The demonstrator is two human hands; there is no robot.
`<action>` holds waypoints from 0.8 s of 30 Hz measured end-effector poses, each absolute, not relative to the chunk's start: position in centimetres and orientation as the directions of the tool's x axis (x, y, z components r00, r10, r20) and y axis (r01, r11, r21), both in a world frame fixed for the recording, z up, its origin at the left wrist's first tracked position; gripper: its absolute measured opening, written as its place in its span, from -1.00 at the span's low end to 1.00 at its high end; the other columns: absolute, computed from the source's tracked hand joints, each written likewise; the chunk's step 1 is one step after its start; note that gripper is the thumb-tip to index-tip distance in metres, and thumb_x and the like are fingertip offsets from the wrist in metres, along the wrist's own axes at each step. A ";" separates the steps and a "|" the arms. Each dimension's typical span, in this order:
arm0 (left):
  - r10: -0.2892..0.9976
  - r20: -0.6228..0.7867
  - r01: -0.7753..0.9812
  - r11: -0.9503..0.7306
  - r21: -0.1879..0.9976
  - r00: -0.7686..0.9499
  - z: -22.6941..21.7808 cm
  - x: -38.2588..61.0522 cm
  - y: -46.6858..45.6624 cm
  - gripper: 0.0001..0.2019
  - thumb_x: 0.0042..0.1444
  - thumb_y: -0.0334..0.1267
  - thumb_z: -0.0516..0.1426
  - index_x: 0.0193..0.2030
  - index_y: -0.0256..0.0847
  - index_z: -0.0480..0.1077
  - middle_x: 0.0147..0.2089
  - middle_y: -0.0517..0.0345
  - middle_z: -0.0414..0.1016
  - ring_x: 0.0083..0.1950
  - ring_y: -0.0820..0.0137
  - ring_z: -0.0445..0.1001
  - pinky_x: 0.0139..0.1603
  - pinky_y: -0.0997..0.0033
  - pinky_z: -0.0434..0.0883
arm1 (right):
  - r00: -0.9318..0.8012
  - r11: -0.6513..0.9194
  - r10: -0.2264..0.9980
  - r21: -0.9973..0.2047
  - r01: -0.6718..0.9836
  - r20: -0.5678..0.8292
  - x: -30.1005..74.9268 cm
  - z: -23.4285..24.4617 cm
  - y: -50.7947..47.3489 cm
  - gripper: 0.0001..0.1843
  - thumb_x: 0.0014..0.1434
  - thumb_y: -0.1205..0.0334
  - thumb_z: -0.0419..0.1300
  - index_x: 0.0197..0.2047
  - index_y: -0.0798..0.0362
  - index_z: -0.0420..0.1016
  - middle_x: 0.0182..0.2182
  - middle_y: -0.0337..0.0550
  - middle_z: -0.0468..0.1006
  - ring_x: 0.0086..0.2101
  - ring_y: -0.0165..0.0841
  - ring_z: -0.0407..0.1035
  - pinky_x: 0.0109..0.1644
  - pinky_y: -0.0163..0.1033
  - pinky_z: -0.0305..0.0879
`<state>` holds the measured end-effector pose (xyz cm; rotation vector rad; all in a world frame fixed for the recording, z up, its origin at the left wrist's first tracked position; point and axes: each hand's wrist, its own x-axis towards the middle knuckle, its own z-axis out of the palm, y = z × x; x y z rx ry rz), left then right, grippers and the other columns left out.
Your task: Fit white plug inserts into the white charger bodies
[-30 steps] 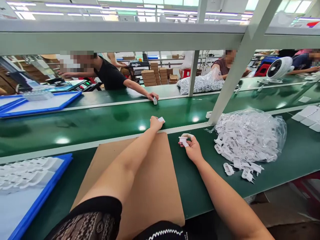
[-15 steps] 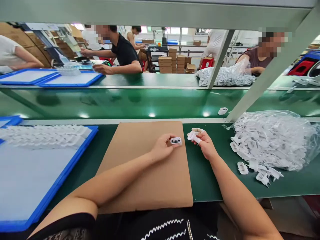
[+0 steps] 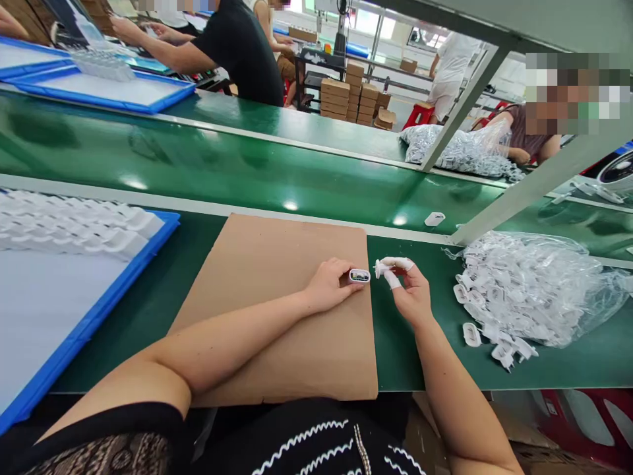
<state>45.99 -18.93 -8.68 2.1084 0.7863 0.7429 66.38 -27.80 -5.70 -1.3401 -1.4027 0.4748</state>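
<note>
My left hand point(image 3: 330, 285) is closed round a white charger housing point(image 3: 359, 276), its open end facing right and showing dark and metallic parts inside. The housing is over the right edge of a brown cardboard sheet point(image 3: 277, 316). Just right of it, my right hand point(image 3: 408, 284), with white covers on thumb and fingertip, pinches a small white plug cap point(image 3: 380, 269). A narrow gap separates cap and housing. Farther right, a clear bag of white plug caps point(image 3: 534, 290) lies on the green bench, with several loose caps point(image 3: 504, 349) in front of it.
At left stands a blue-edged tray point(image 3: 99, 316) holding rows of white housings point(image 3: 74, 224). One white housing point(image 3: 435, 219) lies on the green belt point(image 3: 237, 161) beyond the bench. A slanted frame post point(image 3: 524, 185) rises at right. Co-workers point(image 3: 242, 53) sit across the belt.
The plug cap in my right hand has turned so its edge faces the housing. My left hand has brought the housing slightly rightward. The head view has tilted and shifted.
</note>
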 end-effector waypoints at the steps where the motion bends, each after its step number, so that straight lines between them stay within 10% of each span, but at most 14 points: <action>1: 0.724 0.240 0.293 -0.527 0.798 0.647 -8.6 46.0 -19.0 -0.77 0.20 -0.13 0.32 -0.02 -0.08 0.54 -0.07 0.12 0.63 0.00 0.17 0.50 0.10 0.13 0.39 | 0.202 0.286 0.884 -0.830 0.478 0.421 66.3 -5.6 -27.8 -0.81 0.36 0.14 0.21 0.01 -0.08 0.56 -0.11 -0.10 0.59 -0.15 -0.24 0.51 0.09 0.01 0.47; 10: 0.730 0.180 0.372 -0.525 0.765 0.660 -8.1 46.3 -19.2 -0.73 0.19 -0.08 0.33 -0.01 -0.07 0.54 -0.03 0.11 0.62 0.06 0.13 0.49 0.13 0.10 0.32 | 0.025 0.333 0.877 -0.644 0.688 0.480 65.4 -6.0 -27.8 -0.52 0.40 0.23 0.14 0.35 -0.12 0.34 0.01 -0.03 0.55 -0.04 -0.18 0.49 0.11 0.03 0.46; 24: 0.717 0.180 0.354 -0.526 0.773 0.674 -8.5 46.3 -18.9 -0.78 0.21 -0.11 0.32 -0.04 -0.06 0.53 -0.05 0.13 0.61 0.06 0.14 0.47 0.08 0.12 0.30 | -0.055 0.367 0.835 -0.480 0.797 0.548 63.8 -6.3 -27.1 -0.66 0.41 0.19 0.12 0.18 -0.17 0.54 -0.13 -0.08 0.64 -0.09 -0.12 0.46 0.01 0.04 0.45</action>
